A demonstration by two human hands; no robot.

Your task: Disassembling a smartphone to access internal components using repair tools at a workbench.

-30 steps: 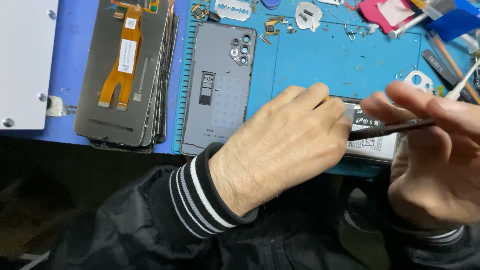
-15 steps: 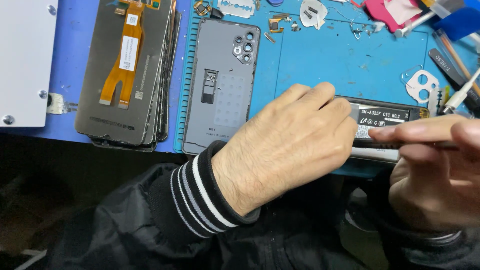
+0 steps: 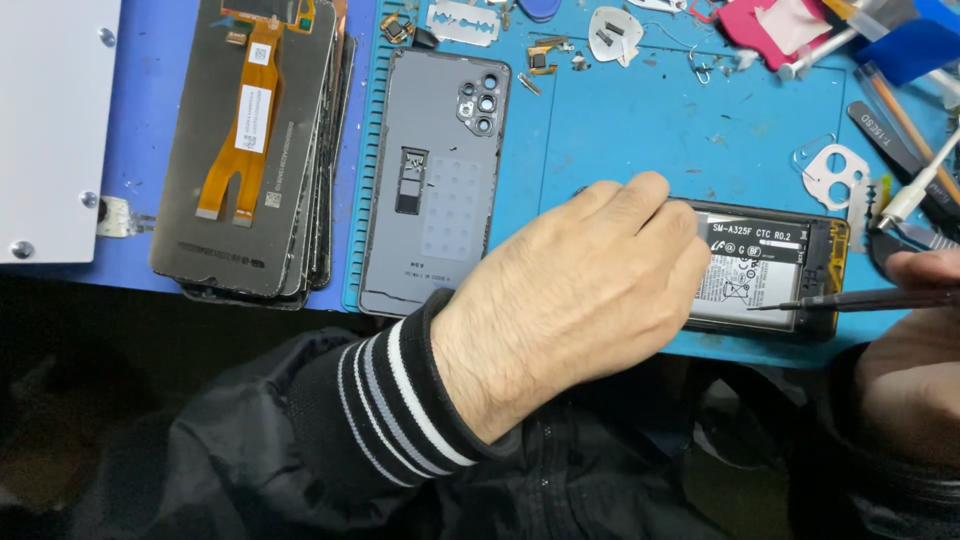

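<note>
An opened phone (image 3: pixel 800 268) with its battery showing lies on the blue work mat (image 3: pixel 640 130) near the front edge. My left hand (image 3: pixel 580 290) rests on top of its left part, fingers curled over it and pressing it down. My right hand (image 3: pixel 915 360) is at the right edge of the view and grips a thin dark screwdriver (image 3: pixel 860 298). The tool lies almost level, its tip at the lower edge of the battery. Much of the phone's left half is hidden under my left hand.
A grey phone back cover (image 3: pixel 440 170) lies left of my hand. A stack of phone screens with orange flex cables (image 3: pixel 250 150) sits farther left, beside a white plate (image 3: pixel 50 130). Small parts, a razor blade (image 3: pixel 463 20), picks and tools litter the mat's far and right sides.
My right hand has drawn back to the right and lower, and the screwdriver tip has come down onto the phone's lower edge. My left hand has stayed on the phone.
</note>
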